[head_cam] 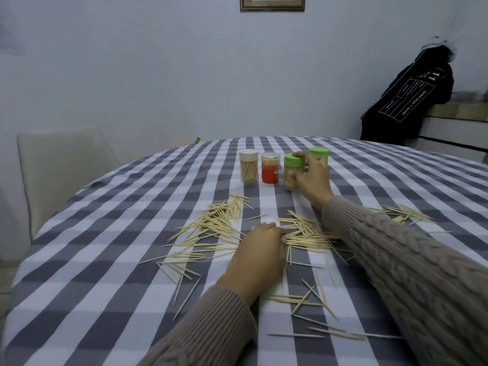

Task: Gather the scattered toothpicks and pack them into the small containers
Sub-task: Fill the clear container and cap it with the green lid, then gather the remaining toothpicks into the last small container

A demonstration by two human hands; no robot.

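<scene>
Head view: right hand (313, 178) in a grip round the green-lidded jar (292, 172), upright beside red jar (270, 168) and white-lidded jar (248, 166). Left hand (260, 256) pinching toothpicks (306, 237) scattered over the checked tabletop (111, 273).
</scene>
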